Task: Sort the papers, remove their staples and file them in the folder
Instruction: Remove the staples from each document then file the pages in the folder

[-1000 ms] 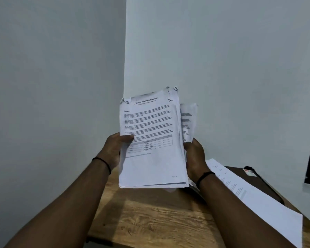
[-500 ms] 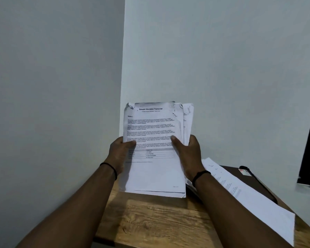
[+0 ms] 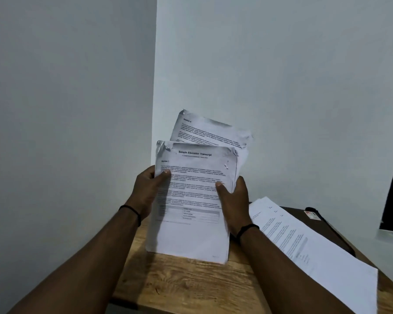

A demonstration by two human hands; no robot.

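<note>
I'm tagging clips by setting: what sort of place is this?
Probably a small home or office work corner. A wooden desk stands against plain white walls, printed sheets lie over a dark folder, and both hands hold a stack of printed papers.

Readable on the front sheet (image 3: pixel 191 200) of the held stack: heading "Sample Education Transcript", printed bold and centred near the top edge. Below it, at the left margin, a smaller bold label "Section 1". Paragraph lines and the table lower on that sheet too blurred to read. On the rear sheet (image 3: pixel 204 130), tilted and sticking up behind: a bold label starting "Section", its number unclear. Print on the loose sheets (image 3: pixel 315 252) lying on the surface too small to make out. Small red-and-white sticker (image 3: pixel 312 215) on the dark folder (image 3: pixel 327 230): lettering illegible.
</note>
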